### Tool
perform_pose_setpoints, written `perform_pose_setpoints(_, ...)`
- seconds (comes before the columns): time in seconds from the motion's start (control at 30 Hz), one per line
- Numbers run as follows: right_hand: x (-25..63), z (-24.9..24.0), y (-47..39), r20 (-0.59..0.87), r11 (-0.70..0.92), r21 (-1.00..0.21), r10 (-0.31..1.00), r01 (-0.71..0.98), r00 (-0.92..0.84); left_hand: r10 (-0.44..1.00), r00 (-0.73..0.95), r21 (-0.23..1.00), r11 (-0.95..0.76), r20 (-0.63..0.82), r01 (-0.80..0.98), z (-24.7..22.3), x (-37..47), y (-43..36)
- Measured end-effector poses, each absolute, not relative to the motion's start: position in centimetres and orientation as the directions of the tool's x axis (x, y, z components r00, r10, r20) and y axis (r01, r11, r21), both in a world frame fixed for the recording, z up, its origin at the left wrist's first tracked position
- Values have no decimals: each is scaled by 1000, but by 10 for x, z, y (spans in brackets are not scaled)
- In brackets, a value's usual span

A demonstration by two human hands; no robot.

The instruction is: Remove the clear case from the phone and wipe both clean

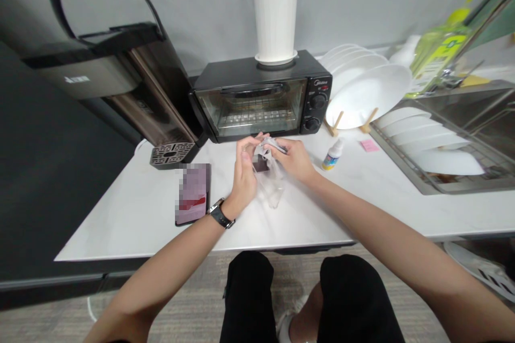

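Clear plastic bag (pixel 274 187), held over the white countertop (pixel 132 230) in front of the toaster oven (pixel 257 112), with a dark flat piece (pixel 261 165) showing at or behind the film. Gripped from both sides: by the left hand (pixel 244 177), with fingers curled at the left edge, and by the right hand (pixel 296 161), closed on the upper film and a slender grey item (pixel 277 146), too small to identify. Probably light, limp and slippery; best pinched at the gathered top. Alongside, small squeeze bottle (pixel 332 155) to the right, smartphone (pixel 194 193) to the left.
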State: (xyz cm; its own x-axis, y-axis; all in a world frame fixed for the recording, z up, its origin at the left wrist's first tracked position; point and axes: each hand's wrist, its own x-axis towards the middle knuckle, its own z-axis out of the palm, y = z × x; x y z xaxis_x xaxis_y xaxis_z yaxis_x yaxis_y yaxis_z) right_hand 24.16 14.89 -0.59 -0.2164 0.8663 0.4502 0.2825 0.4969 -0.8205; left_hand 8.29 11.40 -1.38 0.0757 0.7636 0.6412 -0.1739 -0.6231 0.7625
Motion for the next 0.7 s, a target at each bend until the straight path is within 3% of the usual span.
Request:
perform_pose_setpoints(0.17, 237, -14, 152, 346, 488, -834, 826, 257, -445, 740, -123, 718, -671, 661, -184, -10, 79, 119)
perform_pose_setpoints(0.3, 235, -20, 154, 284, 498, -817, 786, 290, -550, 770, -238, 743, -636, 592, -209, -4, 74, 123)
perform_pose_setpoints(0.53, 231, -21, 145, 370, 509, -799, 835, 319, -407, 914, -23, 857, -388, 405, -338, -8, 77, 124)
perform_pose_setpoints(0.7, 229, -19, 146, 375, 433, -860, 895, 270, -242, 890, 101, 848, -382, 444, -367, -13, 82, 125)
